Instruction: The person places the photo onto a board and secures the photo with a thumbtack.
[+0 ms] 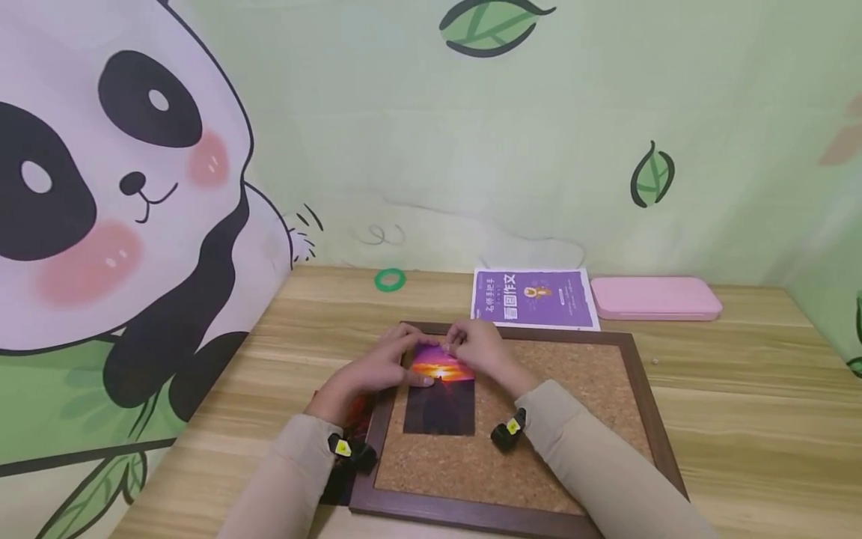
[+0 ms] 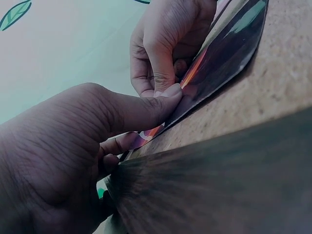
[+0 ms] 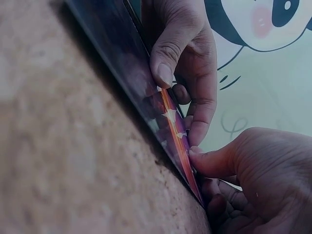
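A sunset photo, purple and orange above a dark lower half, lies on the left part of a cork board with a dark brown frame. My left hand spans its upper left, thumb on the picture and fingers along the top edge. My right hand has thumb and forefinger pinched together at the photo's top edge. I cannot tell what small thing is between those fingertips. In the left wrist view the photo bows up off the cork. From the right wrist, both thumbs show along its glossy edge.
Behind the board lie a purple booklet, a pink case and a green ring, like a tape roll. A tiny pale object sits right of the frame. Another dark, reddish print is partly under the left forearm and frame.
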Tool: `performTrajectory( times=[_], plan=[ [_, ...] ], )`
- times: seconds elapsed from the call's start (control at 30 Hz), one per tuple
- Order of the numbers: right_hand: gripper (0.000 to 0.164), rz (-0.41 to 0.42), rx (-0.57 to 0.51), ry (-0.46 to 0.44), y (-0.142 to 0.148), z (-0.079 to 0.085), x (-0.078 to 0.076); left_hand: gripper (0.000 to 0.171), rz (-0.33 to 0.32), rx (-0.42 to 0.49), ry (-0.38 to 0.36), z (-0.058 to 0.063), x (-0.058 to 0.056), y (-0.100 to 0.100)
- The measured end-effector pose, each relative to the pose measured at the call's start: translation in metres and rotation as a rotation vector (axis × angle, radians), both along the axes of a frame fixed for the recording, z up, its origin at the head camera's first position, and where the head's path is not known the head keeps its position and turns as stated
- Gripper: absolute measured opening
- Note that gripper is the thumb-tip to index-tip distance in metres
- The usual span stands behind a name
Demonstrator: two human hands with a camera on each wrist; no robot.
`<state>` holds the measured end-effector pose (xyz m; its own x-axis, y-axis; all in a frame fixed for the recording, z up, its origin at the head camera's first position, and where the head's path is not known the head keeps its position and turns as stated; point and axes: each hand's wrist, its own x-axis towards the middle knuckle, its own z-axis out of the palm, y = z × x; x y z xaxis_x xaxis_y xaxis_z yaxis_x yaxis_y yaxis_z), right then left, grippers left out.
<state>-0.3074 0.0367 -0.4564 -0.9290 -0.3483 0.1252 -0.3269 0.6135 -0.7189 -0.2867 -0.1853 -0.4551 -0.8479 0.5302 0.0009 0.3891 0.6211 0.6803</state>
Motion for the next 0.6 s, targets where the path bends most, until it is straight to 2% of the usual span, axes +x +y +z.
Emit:
performTrajectory(
  times=[0.3,0.6],
  plan=[
    [0.009,-0.005,-0.014,0.027,-0.0009,0.0008,0.0021,0.062,-0.003,0.014,-0.018,-0.0007,0.0003,-0.0004],
    [0.009,-0.046,-0.006,-0.026,-0.0020,0.0025,0.0030,0.062,0.003,0.014,-0.013,-0.0025,-0.0006,-0.0002]
  ],
)
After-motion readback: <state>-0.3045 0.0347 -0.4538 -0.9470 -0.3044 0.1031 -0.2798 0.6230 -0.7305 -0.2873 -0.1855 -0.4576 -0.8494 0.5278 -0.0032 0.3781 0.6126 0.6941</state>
